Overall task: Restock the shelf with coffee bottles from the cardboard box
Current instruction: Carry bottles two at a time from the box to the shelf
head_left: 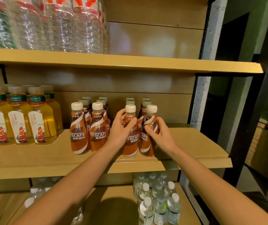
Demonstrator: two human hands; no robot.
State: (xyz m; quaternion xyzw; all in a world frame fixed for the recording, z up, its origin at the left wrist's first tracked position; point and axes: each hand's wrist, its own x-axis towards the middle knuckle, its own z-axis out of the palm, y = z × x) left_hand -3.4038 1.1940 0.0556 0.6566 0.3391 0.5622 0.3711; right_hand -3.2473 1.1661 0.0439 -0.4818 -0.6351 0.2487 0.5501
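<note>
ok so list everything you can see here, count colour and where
coffee bottles: about twelve, brown with white caps, middle shelf, four rows running back
tea bottles: three in front, more behind, yellow with green bands, middle shelf at left
big water bottles: several, clear, top shelf at left
small water bottles: a cluster at right and a few at left, clear with white caps, bottom shelf
shelves: three, tan
left hand: grips the front coffee bottle of the third row
right hand: grips the front coffee bottle of the rightmost row
</note>
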